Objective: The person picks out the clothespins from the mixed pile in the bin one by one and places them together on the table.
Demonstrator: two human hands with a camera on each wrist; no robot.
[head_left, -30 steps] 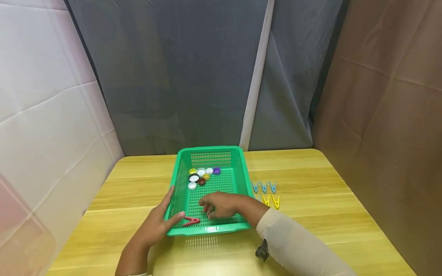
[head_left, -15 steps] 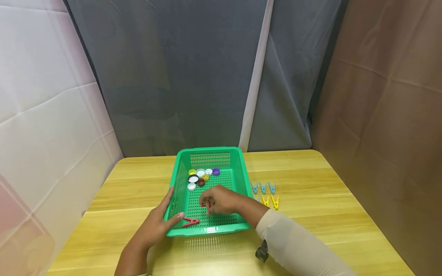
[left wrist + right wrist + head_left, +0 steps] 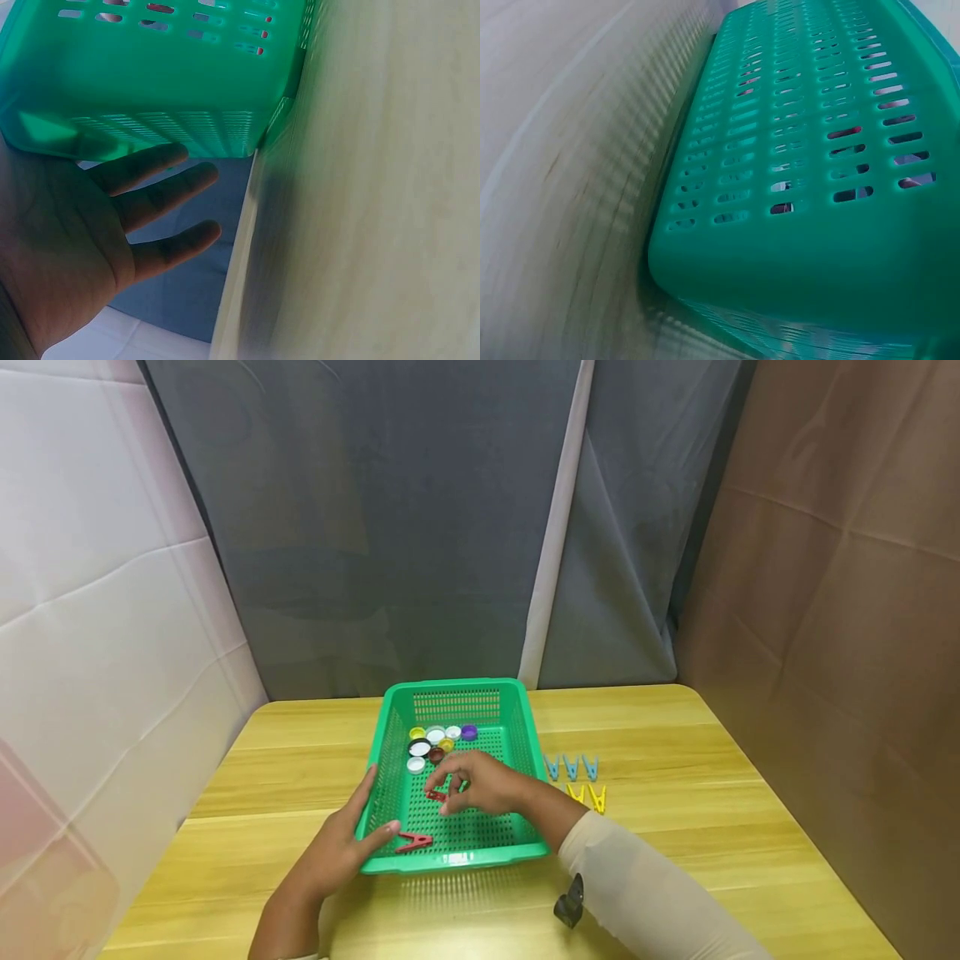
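Observation:
A green plastic basket (image 3: 457, 859) stands on the table, its perforated sides filling much of both wrist views. My left hand (image 3: 337, 852) holds its near left corner, thumb over the rim and fingers along the outside; in the left wrist view several fingers stretch out straight. Inside the basket my right hand (image 3: 486, 783) pinches a red clothespin (image 3: 436, 795) low over the base, partly covered by the fingers. Another red clothespin (image 3: 414, 842) lies at the near left, beside my left thumb. The right wrist view shows the basket wall but not the hand.
Several bottle caps lie in the basket's far left, among them a purple cap (image 3: 469, 732) and a white cap (image 3: 416, 765). Right of the basket, blue clothespins (image 3: 572, 767) and yellow clothespins (image 3: 597, 799) sit in rows on the wooden table (image 3: 675, 843). Cloth walls surround it.
The right hand has shifted slightly away from me, toward the caps, and the red clothespin at its fingers has moved with it. The left hand and the basket hold still.

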